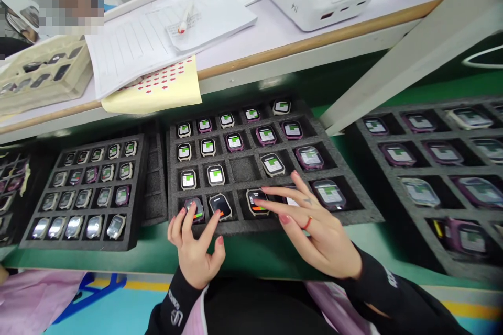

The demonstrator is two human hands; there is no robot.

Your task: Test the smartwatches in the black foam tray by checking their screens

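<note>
Left of the left hand (198, 259) sits the left tray (137, 178), its watches face up, one to a cell, probably so the cases do not rub. The left hand's fingers are spread, clamped on nothing: one tip meets the screen of a purple watch (198, 210), the index tip the lower screen of a pale watch (219, 203). Both lie in the near row of the middle tray (251, 226), whose cells likely steady them, so no grip is needed. The right hand (320, 233) slants in, fingers apart, holding nothing. Two fingertips are at a third watch (253, 195); whether they press or hover, I cannot tell. The hand partly hides a fourth watch (291, 201). Beyond its knuckles lies the end watch (329, 192); farther right, the right tray (393, 138) also holds watches screen up, perhaps for easy reading.
</note>
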